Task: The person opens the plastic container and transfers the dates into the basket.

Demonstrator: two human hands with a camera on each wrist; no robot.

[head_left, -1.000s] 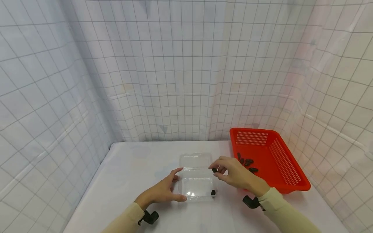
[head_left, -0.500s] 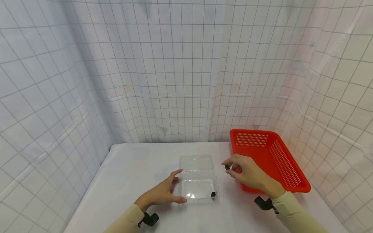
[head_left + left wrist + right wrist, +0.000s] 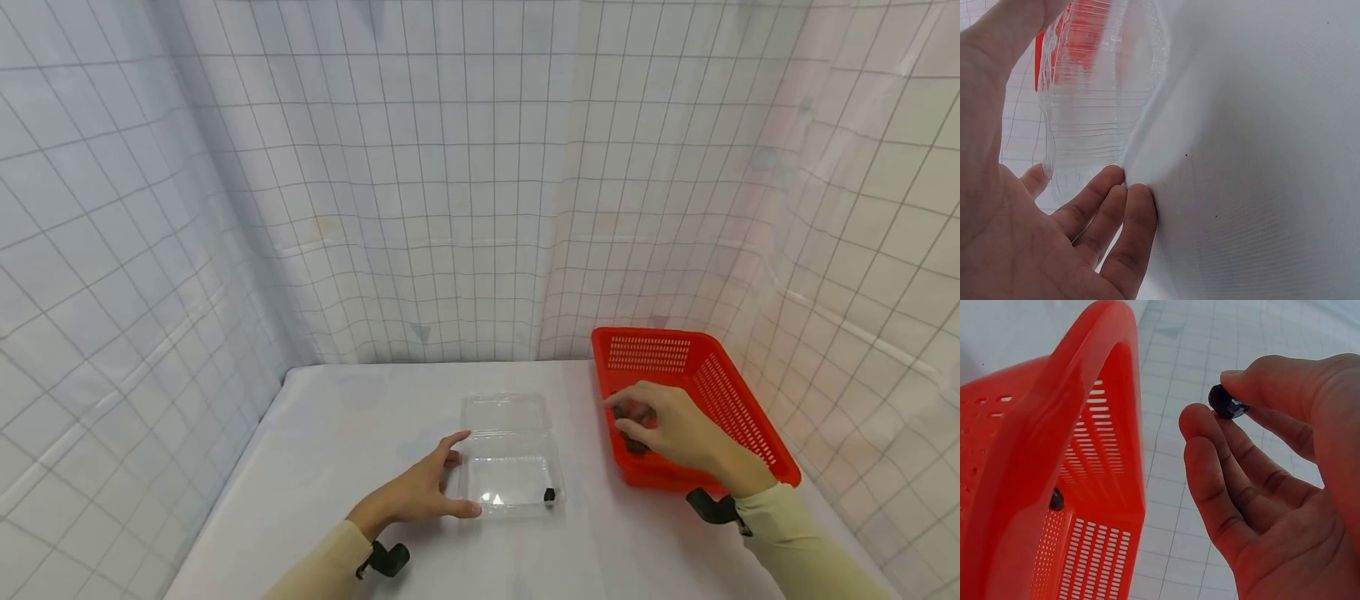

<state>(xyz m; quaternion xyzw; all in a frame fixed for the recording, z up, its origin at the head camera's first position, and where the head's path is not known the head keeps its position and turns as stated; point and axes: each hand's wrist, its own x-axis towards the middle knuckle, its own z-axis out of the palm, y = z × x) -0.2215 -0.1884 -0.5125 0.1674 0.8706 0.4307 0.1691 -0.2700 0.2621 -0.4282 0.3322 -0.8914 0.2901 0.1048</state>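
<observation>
A clear plastic clamshell box lies unfolded on the white table, its lid flap towards the back. One small black piece sits in its front right corner. My left hand rests at the box's left side, thumb at the front corner and index finger near the hinge, fingers spread. Over the left side of the red basket, my right hand pinches a small, glossy, dark roundish piece between thumb and fingers. In the right wrist view, another dark piece shows inside the basket.
The red basket has slotted walls and a raised rim, and stands at the table's right. More dark pieces lie in its left part, mostly hidden beneath my right hand. White gridded cloth hangs at the back and both sides.
My right hand has moved right, from beside the box to over the basket's left side, keeping the dark piece pinched. My left hand has stayed at the box's left edge.
</observation>
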